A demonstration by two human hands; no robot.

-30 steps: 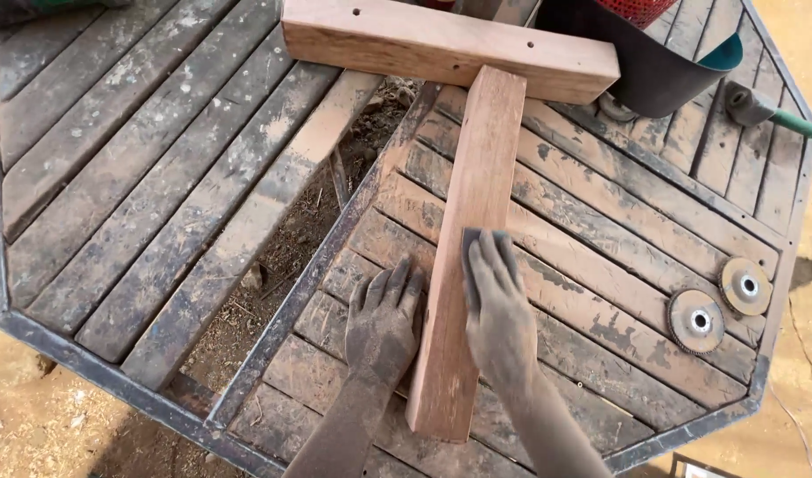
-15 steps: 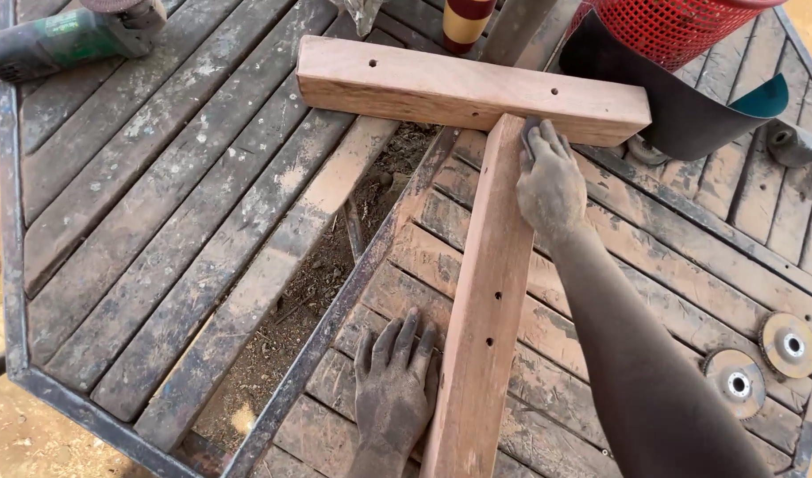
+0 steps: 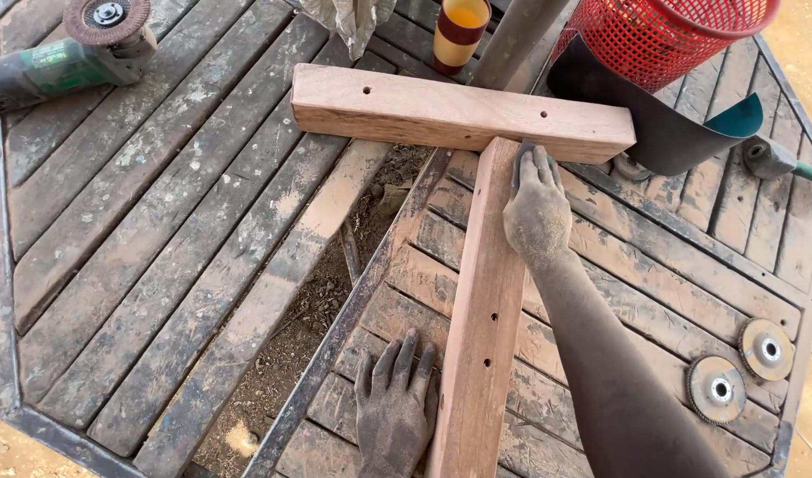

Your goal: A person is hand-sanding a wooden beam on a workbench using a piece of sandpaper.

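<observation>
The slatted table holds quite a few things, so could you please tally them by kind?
Wooden boards: 2
Grinding discs: 2
Angle grinder: 1
Red mesh basket: 1
Striped cup: 1
Sandpaper sheet: 1
Total: 8

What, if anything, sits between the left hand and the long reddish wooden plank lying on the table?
Nothing visible does. The left hand lies flat on the weathered slatted wooden table, right beside the long reddish wooden plank, its fingers at the plank's left edge. The right hand already rests on the plank's far end.
</observation>
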